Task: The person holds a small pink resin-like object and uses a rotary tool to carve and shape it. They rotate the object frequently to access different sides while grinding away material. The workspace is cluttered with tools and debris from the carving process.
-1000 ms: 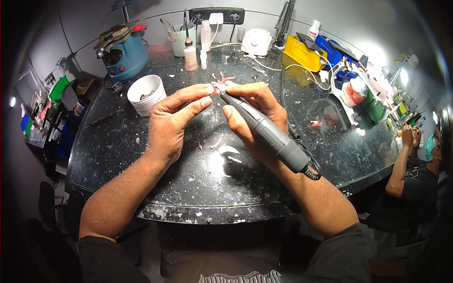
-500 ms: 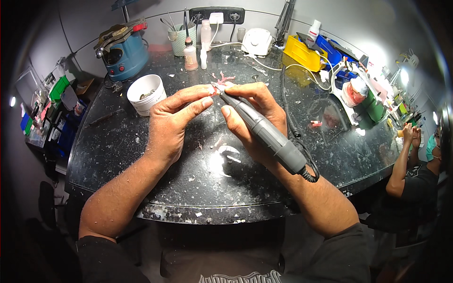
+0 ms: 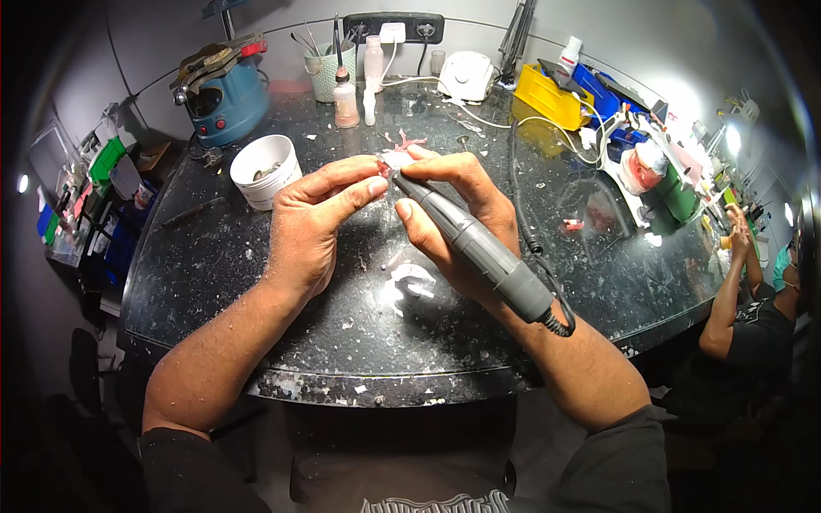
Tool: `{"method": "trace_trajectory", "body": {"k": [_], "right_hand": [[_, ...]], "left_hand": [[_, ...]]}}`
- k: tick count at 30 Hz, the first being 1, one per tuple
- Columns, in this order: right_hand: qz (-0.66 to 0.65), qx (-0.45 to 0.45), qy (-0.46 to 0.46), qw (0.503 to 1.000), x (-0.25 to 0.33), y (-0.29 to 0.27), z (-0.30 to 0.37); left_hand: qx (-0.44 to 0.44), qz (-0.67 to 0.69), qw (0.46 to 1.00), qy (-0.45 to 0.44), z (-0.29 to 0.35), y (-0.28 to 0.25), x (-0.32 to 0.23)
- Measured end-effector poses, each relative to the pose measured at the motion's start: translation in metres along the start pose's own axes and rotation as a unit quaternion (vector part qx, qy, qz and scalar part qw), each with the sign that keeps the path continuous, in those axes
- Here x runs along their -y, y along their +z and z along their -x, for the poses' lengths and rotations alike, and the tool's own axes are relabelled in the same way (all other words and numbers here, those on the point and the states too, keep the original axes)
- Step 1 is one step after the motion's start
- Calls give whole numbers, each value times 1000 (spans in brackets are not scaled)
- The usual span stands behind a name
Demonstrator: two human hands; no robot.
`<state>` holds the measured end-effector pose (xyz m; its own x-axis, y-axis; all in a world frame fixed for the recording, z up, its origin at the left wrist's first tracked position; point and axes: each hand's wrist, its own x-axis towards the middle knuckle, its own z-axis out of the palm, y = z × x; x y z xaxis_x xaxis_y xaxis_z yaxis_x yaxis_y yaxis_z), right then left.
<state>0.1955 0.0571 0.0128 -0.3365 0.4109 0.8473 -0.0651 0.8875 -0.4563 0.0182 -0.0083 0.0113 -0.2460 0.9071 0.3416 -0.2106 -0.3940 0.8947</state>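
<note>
My right hand [image 3: 466,201] grips a dark grey rotary handpiece [image 3: 479,248], held slantwise with its cable trailing from the lower right end. The handpiece's tip meets a small pink piece [image 3: 384,165] pinched between the thumb and fingers of my left hand [image 3: 321,201]. Fingertips cover much of that piece, so its full shape is hidden. Just beyond the fingertips, a branched pink scrap [image 3: 409,139] lies on the dark speckled table [image 3: 342,342]. A white tub [image 3: 265,171] with small things inside stands beside my left hand.
A blue machine [image 3: 227,107] stands at the back left. Behind the hands are a cup of tools [image 3: 329,75], a pink bottle [image 3: 345,104] and a white control box [image 3: 466,75]. Yellow bin [image 3: 547,98] and a dental model [image 3: 641,167] are at right. Another person [image 3: 744,316] sits at far right.
The handpiece has shifted slightly left and down, its tip now against the pink piece. My left hand has barely moved. The other person's hands at far right have shifted.
</note>
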Motion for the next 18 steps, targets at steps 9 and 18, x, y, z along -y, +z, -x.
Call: {"method": "trace_trajectory", "body": {"k": [9,18], "right_hand": [[-36,-5,22,999,-2,3,2],[-51,-8,60,997,1,1,1]], "left_hand": [[2,21,1000,-7,0,0,0],[4,19,1000,-12,-1,0,2]]}}
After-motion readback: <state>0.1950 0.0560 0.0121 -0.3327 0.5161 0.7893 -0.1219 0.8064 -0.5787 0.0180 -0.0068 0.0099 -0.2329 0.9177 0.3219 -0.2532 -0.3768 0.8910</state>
